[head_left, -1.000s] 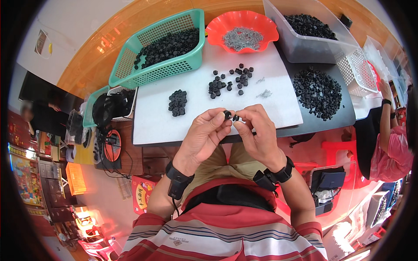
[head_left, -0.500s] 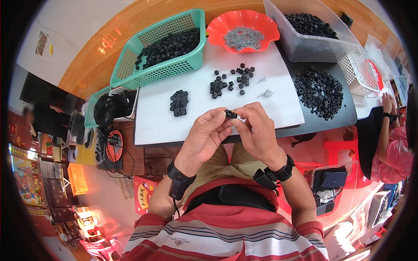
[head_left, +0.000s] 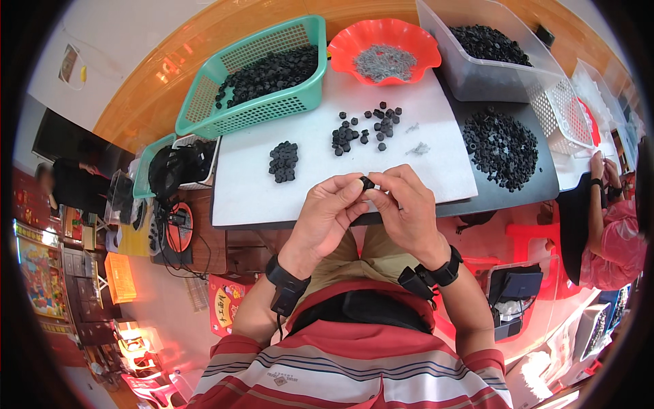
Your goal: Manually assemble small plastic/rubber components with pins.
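A small black knob-like plastic part (head_left: 367,183) is pinched between my two hands above the near edge of the white board (head_left: 245,198). My left hand (head_left: 325,217) grips it with thumb and forefinger, the other fingers curled. My right hand (head_left: 409,208) closes on it from the other side with thumb and fingertips. Beyond my hands lies a loose group of similar black parts (head_left: 345,138). A tighter cluster of black parts (head_left: 283,162) sits to its left. Two small heaps of thin metal pins (head_left: 419,148) lie to the right.
Along the back stand a green basket (head_left: 197,109) of black parts, a red dish (head_left: 347,48) of metal pins and a clear bin (head_left: 470,78) of black parts. A black pile (head_left: 501,146) covers the dark tabletop at right. Another person (head_left: 606,225) works at far right.
The black part has turned between my fingertips and now shows a more solid dark face. My hands stay together, almost in place. The view has shifted slightly.
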`<state>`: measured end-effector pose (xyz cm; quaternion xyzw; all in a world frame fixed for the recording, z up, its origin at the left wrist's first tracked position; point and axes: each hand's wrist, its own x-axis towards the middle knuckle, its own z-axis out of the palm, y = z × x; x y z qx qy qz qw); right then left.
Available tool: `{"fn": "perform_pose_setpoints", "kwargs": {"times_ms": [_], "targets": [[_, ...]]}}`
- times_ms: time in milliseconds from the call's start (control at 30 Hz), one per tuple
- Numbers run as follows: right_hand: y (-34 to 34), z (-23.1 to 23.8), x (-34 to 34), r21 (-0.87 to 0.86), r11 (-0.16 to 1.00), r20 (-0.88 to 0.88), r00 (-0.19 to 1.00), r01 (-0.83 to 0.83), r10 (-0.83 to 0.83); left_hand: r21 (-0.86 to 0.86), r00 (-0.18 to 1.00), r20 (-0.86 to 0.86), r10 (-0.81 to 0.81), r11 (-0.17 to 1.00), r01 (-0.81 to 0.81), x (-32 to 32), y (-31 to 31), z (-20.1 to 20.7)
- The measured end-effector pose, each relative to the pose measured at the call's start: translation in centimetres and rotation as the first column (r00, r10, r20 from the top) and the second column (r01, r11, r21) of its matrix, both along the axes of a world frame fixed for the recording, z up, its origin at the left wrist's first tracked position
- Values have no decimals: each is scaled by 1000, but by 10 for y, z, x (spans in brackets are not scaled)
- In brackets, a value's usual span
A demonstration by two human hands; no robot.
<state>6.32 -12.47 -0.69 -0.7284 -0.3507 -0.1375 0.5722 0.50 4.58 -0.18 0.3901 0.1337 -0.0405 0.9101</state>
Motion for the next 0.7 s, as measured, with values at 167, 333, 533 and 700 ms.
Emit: {"fn": "perform_pose_setpoints", "kwargs": {"times_ms": [167,333,533,700], "targets": [[0,-2,-1,54,999,45,999,6,-9,18,1000,23,9,1000,-9,-1,-3,0],[0,-10,0,88,996,79,996,29,-36,28,999,45,7,1000,-9,0,-7,1],[-1,-15,1,84,996,126,991,40,-51,44,999,37,29,999,-31,0,-11,0],[-2,-17,1,76,996,169,984,44,-56,77,998,52,44,996,-47,0,-14,-2]]}}
